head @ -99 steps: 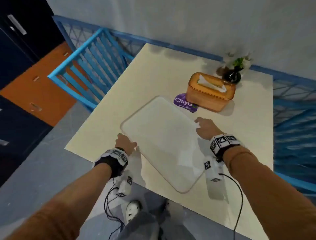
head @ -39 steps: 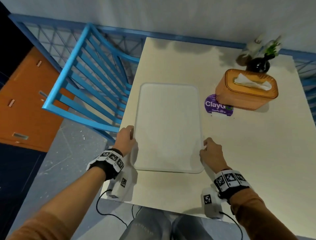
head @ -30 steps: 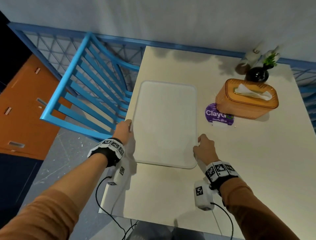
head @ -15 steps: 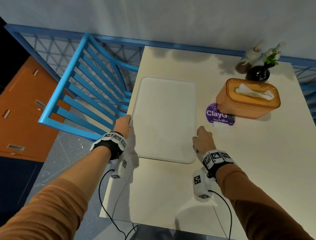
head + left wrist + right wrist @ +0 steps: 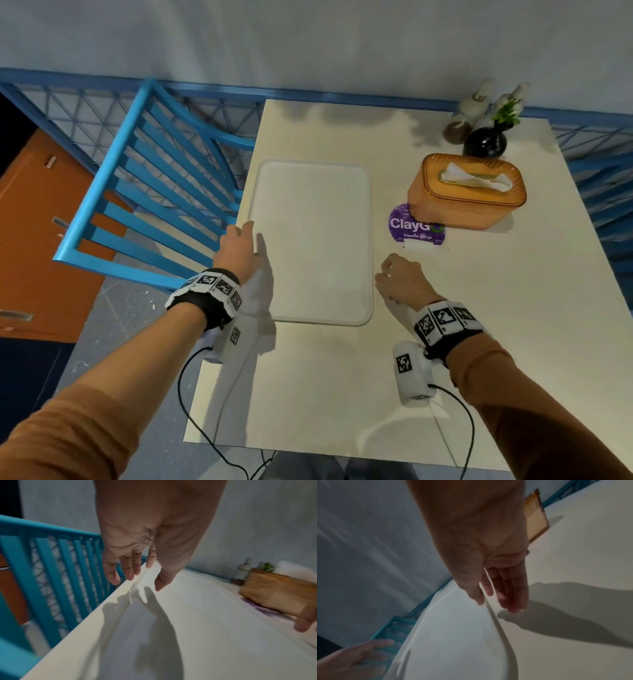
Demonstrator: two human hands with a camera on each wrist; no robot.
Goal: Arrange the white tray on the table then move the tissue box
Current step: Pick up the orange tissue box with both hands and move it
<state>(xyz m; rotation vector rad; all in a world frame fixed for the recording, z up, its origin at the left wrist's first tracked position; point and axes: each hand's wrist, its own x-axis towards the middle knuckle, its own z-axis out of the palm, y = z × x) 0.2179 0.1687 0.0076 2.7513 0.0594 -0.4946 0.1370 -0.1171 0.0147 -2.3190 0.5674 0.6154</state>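
The white tray (image 5: 311, 240) lies flat along the left side of the cream table (image 5: 445, 342), its long side running away from me. My left hand (image 5: 239, 250) hovers over the tray's left rim (image 5: 135, 588) with straight, spread fingers (image 5: 130, 572), holding nothing. My right hand (image 5: 399, 277) is just off the tray's right edge (image 5: 494, 616), fingers (image 5: 510, 596) loosely extended above the table, empty. The orange tissue box (image 5: 469, 190) with a white tissue sticking out stands at the far right, an arm's reach beyond my right hand; its corner (image 5: 536, 516) shows in the right wrist view.
A purple round sticker (image 5: 416, 226) lies on the table partly under the tissue box. A black vase with a green plant (image 5: 484, 142) and two small bottles (image 5: 467, 113) stand behind the box. A blue slatted chair (image 5: 147, 192) stands close against the table's left edge.
The tray was turned and slid to the table's left side. Both hands have since let go of its rims and lifted slightly; the right hand has drifted off to the right.
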